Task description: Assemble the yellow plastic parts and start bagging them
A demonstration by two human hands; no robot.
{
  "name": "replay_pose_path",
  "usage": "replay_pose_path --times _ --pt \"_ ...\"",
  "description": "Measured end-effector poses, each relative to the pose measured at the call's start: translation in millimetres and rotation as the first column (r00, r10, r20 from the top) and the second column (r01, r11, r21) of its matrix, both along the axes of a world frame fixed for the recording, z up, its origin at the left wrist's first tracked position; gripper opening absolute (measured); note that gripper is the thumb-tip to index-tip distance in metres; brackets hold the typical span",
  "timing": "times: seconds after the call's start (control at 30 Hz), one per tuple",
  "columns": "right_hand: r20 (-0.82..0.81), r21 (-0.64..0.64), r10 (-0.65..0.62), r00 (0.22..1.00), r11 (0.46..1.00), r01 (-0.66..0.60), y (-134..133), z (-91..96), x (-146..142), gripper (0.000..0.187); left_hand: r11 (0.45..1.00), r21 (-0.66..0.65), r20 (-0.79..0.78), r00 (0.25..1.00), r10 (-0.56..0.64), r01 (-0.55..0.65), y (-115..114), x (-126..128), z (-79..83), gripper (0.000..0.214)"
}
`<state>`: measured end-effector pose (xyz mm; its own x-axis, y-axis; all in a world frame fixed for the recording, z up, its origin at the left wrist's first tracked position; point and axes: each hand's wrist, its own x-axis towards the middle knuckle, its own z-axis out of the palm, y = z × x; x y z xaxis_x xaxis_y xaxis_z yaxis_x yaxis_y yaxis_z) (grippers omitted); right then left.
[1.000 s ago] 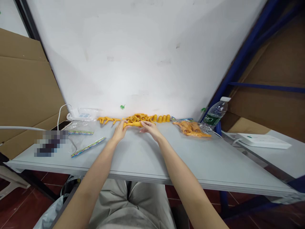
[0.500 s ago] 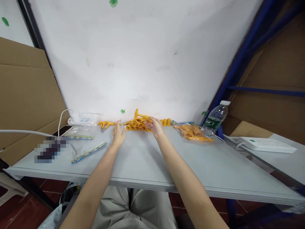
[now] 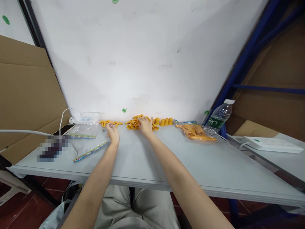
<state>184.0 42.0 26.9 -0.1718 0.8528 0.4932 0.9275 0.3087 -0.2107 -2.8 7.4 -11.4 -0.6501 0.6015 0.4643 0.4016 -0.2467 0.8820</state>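
My left hand (image 3: 113, 134) is at the yellow T-shaped handles with metal spirals (image 3: 104, 124), its fingers loosely bent and apart. I see nothing held in it, though the fingertips overlap the handles. Palm down, my right hand (image 3: 145, 125) lies over a stacked pile of yellow cone-shaped pieces (image 3: 134, 127), fingers stretched across its top and partly hiding it. The hollow ends of several pieces face me. Just right of the pile, several small yellow cups (image 3: 166, 121) stand in a row by the wall.
A clear bag of yellow pieces (image 3: 195, 131) lies to the right, near a water bottle (image 3: 220, 115). Clear zip bags (image 3: 91, 150), a phone (image 3: 64, 129) and a white cable are at left. A white power strip (image 3: 271, 144) sits far right. Cardboard (image 3: 28, 95) borders the left.
My left hand has moved left to the handles. My right hand has shifted left and turned palm down onto the pile. The piece that stuck up on top now lies lower.
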Motion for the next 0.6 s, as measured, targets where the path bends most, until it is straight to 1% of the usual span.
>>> replay_pose_path --times 0.1,0.17,0.27,0.33,0.4,0.47,0.53,0.6 --pt "0.128 -0.053 0.002 0.992 0.999 0.005 1.7 4.1 -6.3 0.044 0.995 0.032 0.040 0.995 0.094 -0.096 11.6 -6.2 -9.2 0.022" --pt "0.169 -0.121 -0.003 0.986 0.992 0.023 2.3 10.5 -9.8 0.046 0.993 0.015 0.072 0.990 0.118 -0.119 16.6 -8.5 -13.6 0.021" --pt "0.168 -0.242 0.006 0.986 0.970 0.035 1.4 22.8 -9.8 0.057 0.996 -0.053 0.128 0.989 0.077 -0.071 18.9 -11.0 -15.5 0.021" --pt "0.123 -0.256 0.017 0.992 0.967 0.015 -1.4 30.1 -3.9 0.064 0.993 -0.116 0.160 0.987 0.009 0.010 17.5 -12.7 -13.6 0.024" --pt "0.048 -0.207 0.025 0.999 0.978 -0.015 -6.6 34.2 7.0 0.066 0.984 -0.166 0.176 0.983 -0.043 0.073 14.8 -14.2 -10.0 0.028" --pt "-0.047 -0.117 0.032 0.998 0.992 -0.037 -13.7 33.1 22.1 0.064 0.976 -0.197 0.154 0.986 -0.057 0.087 11.2 -14.7 -5.1 0.030" --pt "-0.154 -0.012 0.029 0.988 0.999 -0.032 -21.3 25.7 40.0 0.058 0.969 -0.238 0.100 0.994 -0.048 0.071 7.5 -14.0 0.2 0.032" --pt "-0.255 0.099 0.035 0.966 0.995 -0.010 -28.1 12.0 58.7 0.052 0.953 -0.300 0.029 0.999 -0.045 0.051 4.1 -12.1 5.6 0.034"
